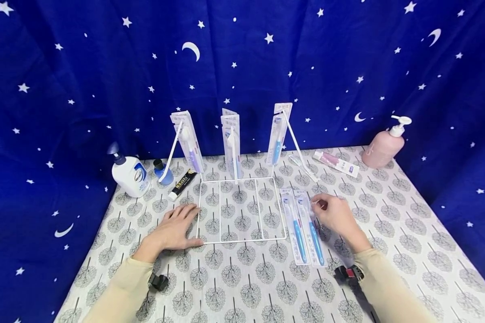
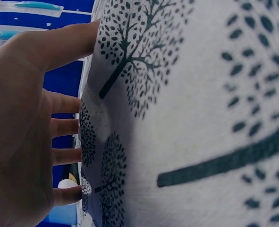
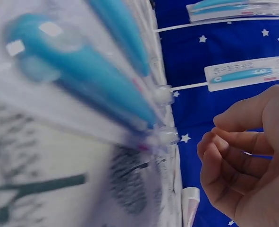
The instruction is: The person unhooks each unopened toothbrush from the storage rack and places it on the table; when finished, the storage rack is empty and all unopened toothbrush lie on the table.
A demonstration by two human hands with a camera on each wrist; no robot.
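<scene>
My left hand [image 1: 178,228] rests fingers spread on the patterned cloth, thumb and fingertips at the left side of a white wire display rack [image 1: 242,241]. Two packaged blue toothbrushes [image 1: 297,237] lie side by side to the right of the rack base. Right beside their upper ends is my right hand [image 1: 334,214], fingers loosely curled. Its thumb [image 3: 238,116] meets the index finger in the right wrist view, with nothing visible between them. On the rack's hooks hang purple toothbrush packs [image 1: 191,143] at left, several packs [image 1: 231,143] in the middle and a blue toothbrush pack [image 1: 279,139] at right.
A white pump bottle [image 1: 131,177], a small blue bottle [image 1: 163,172] and a black tube [image 1: 182,184] stand or lie left of the rack. At right are a pink-and-white toothpaste tube [image 1: 335,163] and a pink pump bottle [image 1: 384,146]. A starry blue curtain [image 1: 242,67] hangs behind.
</scene>
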